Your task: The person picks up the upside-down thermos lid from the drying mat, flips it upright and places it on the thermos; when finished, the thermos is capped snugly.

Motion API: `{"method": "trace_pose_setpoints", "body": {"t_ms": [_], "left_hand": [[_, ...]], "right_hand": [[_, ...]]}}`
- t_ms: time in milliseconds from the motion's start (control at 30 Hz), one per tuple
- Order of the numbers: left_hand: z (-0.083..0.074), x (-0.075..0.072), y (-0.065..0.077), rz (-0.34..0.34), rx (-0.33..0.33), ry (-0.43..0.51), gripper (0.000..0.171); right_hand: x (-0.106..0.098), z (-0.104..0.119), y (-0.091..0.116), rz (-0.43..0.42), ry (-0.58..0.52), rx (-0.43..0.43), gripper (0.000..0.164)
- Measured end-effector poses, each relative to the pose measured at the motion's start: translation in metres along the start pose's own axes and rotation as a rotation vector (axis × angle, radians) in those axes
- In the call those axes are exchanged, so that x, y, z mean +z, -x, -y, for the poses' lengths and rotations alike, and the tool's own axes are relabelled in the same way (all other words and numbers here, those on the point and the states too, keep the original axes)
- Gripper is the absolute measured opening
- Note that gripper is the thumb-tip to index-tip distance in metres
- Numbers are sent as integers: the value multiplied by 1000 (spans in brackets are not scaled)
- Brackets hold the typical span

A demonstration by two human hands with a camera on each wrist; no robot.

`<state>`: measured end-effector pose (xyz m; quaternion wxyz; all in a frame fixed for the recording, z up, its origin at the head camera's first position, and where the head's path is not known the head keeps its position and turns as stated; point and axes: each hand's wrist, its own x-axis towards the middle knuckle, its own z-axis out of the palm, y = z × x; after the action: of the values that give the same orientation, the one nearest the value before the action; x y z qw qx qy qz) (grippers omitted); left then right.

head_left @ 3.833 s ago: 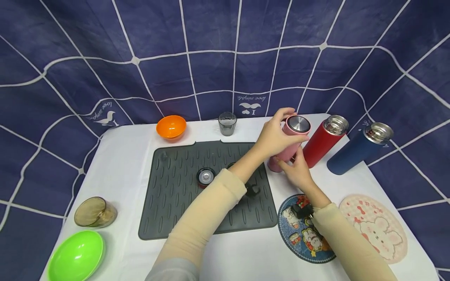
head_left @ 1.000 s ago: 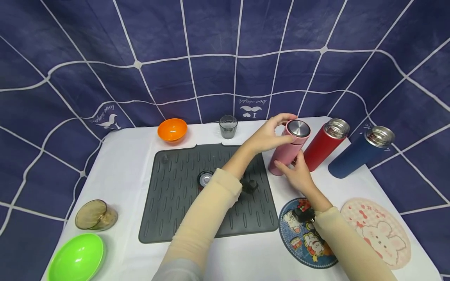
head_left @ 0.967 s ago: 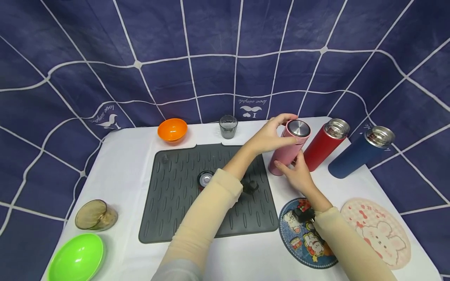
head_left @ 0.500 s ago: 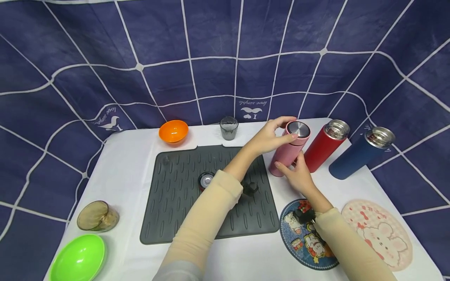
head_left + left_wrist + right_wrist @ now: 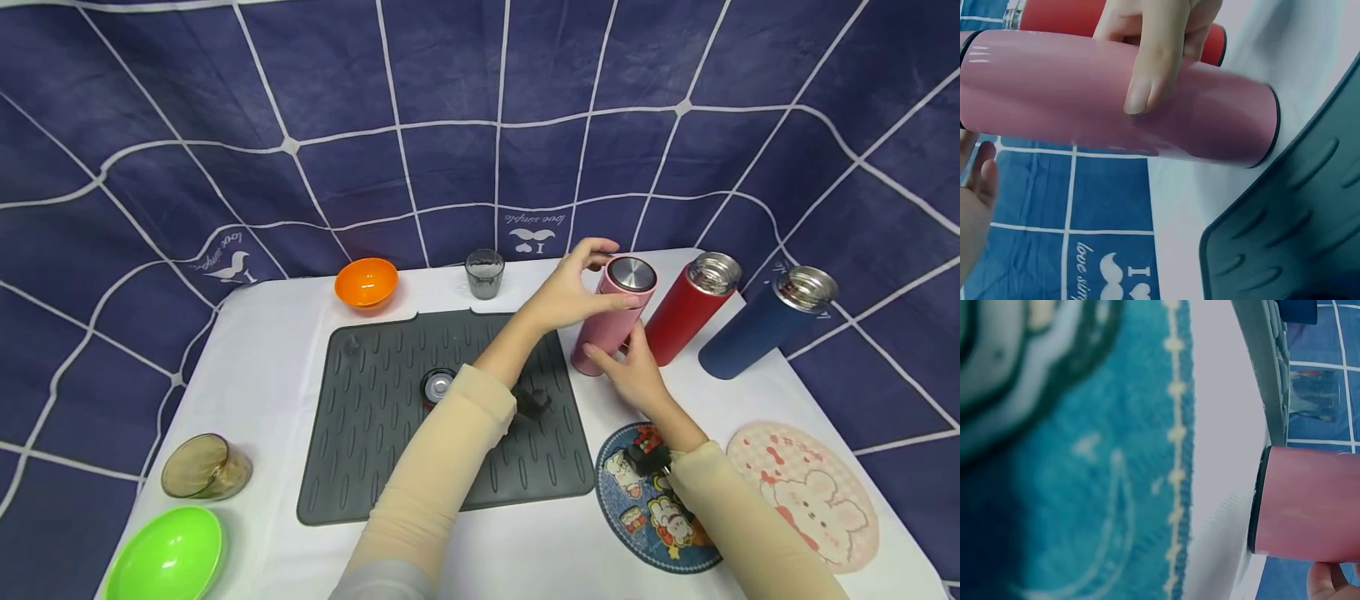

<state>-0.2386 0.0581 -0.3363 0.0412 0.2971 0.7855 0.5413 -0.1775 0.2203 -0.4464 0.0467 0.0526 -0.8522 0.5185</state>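
A pink bottle [image 5: 606, 332] is held upright toward the far right.
The left hand [image 5: 572, 287] curls round its lid [image 5: 632, 273], far fingers partly hidden; the right hand [image 5: 633, 375] grips its body, left of a red bottle [image 5: 684, 318]. The left thumb [image 5: 621, 302] has slipped from the lid's top edge to its side, suggesting a shifted grip; the lid remains on.

Pink flask [image 5: 1094, 100] — smooth, metal-topped

The left hand's grip [image 5: 572, 292] is shifting around the lid [image 5: 632, 273] of the pink bottle [image 5: 604, 335]!
Compared with half a second ago, the thumb [image 5: 619, 302] is sliding lower and rightward across the front, the fingertips [image 5: 606, 247] drawing back left on the far side.
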Motion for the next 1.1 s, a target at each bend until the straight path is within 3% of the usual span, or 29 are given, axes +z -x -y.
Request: {"method": "trace_pose_setpoints", "body": {"t_ms": [100, 233, 300, 400, 567, 600, 667, 800, 900, 1033, 1100], "left_hand": [[-2, -1, 1, 30, -4, -32, 70], [-9, 15, 2, -92, -21, -221, 81], [-11, 22, 2, -155, -27, -265, 82], [-10, 21, 2, -169, -37, -215, 82], [-5, 5, 0, -4, -48, 90, 74], [-6, 4, 0, 16, -59, 105, 73], [-7, 6, 0, 13, -67, 65, 72], [-9, 18, 1, -110, -76, -126, 85], [-7, 18, 1, -156, -70, -133, 81], [-3, 5, 0, -46, -29, -14, 71], [-1, 0, -1, 26, -17, 50, 70]], "right_hand": [[0, 0, -1, -2, 1, -8, 79], [-1, 0, 0, -23, 9, -10, 78], [-1, 0, 0, -25, 3, -9, 76], [0, -2, -2, -17, 3, -13, 74], [0, -2, -2, -2, 3, -13, 77], [0, -1, -2, 3, 4, -9, 77], [-1, 3, -1, 6, 13, 1, 76], [-2, 18, 4, 2, 20, 9, 71], [-3, 30, 7, 5, -5, -1, 69], [-3, 36, 9, 20, -18, 8, 71], [-2, 25, 6, 16, -10, 9, 73]]}}
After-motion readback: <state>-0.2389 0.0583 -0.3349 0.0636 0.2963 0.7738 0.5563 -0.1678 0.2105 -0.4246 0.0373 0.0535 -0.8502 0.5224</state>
